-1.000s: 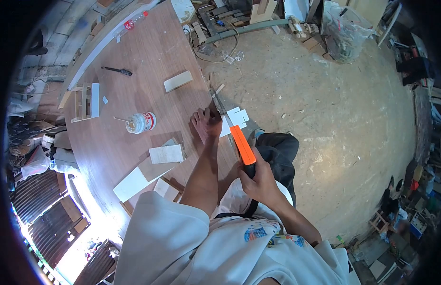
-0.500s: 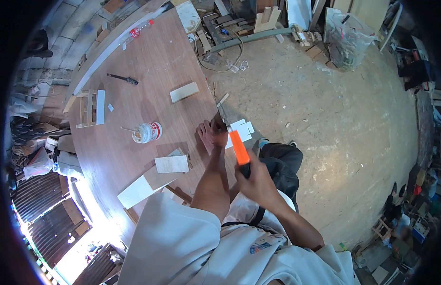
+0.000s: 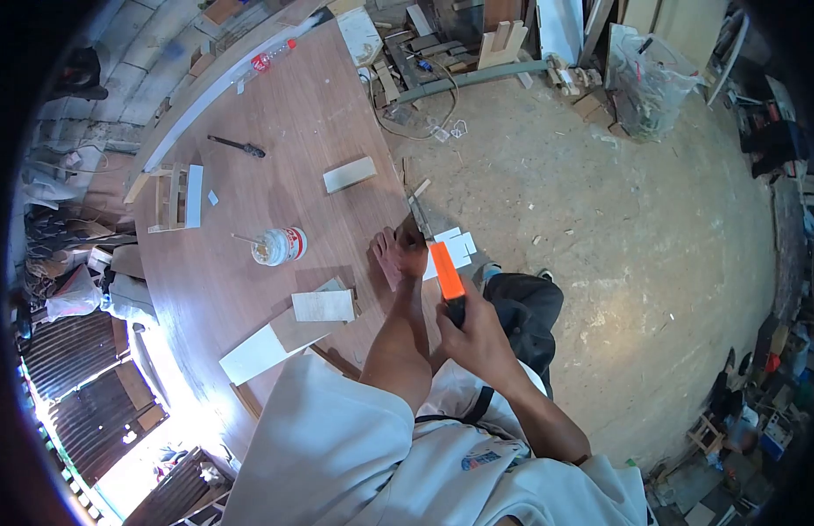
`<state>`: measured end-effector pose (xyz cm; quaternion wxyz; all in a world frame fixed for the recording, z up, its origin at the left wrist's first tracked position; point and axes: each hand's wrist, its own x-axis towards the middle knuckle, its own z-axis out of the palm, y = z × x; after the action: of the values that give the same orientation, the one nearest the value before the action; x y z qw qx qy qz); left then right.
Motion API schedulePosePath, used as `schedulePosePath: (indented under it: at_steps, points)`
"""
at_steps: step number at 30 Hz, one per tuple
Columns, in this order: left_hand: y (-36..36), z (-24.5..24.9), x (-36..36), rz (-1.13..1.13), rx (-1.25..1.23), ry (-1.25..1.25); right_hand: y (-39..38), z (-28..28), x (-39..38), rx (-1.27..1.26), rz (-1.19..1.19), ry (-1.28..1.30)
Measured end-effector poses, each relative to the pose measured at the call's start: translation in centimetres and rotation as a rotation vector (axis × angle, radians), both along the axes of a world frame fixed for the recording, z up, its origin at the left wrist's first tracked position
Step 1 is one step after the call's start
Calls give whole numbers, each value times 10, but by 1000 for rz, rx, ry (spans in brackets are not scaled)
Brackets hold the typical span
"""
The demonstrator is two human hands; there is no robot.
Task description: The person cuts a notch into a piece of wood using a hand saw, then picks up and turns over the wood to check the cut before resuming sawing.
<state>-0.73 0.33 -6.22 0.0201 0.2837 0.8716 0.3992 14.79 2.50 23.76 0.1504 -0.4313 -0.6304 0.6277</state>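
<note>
Orange-handled saw [image 3: 445, 269], gripped in right hand [image 3: 477, 331], sits nearer left hand [image 3: 401, 257] than before; likely mid-stroke. Left's hold: can't tell.

The orange handle [image 3: 447, 272] of my saw looks like smooth plastic, and its blade [image 3: 422, 217] is thin metal. My bench [image 3: 293, 127] has a smooth wood-grain top with a soft sheen, turning glossy toward the bright side. The block [image 3: 349, 174] is pale, matt wood. The bottle [image 3: 275, 57] is clear, shiny plastic. I wear a matt cloth shirt [image 3: 337, 425]; the floor [image 3: 635, 263] looks like rough, scuffed concrete.
</note>
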Motion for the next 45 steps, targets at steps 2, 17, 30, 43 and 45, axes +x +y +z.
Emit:
schedulePosePath:
  at_steps: [2,17,30,43,45]
  points:
    - [-4,7,2,6,-26,43,0,-4,1,6,-19,17]
    - [4,80,15,-44,-188,310,2,-4,-6,-62,-1,-36]
    - [6,26,9,-6,-120,112,0,21,1,-15,34,-25]
    - [-5,52,4,-125,-379,264,89,-13,-35,-370,175,-19]
    - [-6,57,8,-115,-421,235,107,-12,-53,-447,219,31]
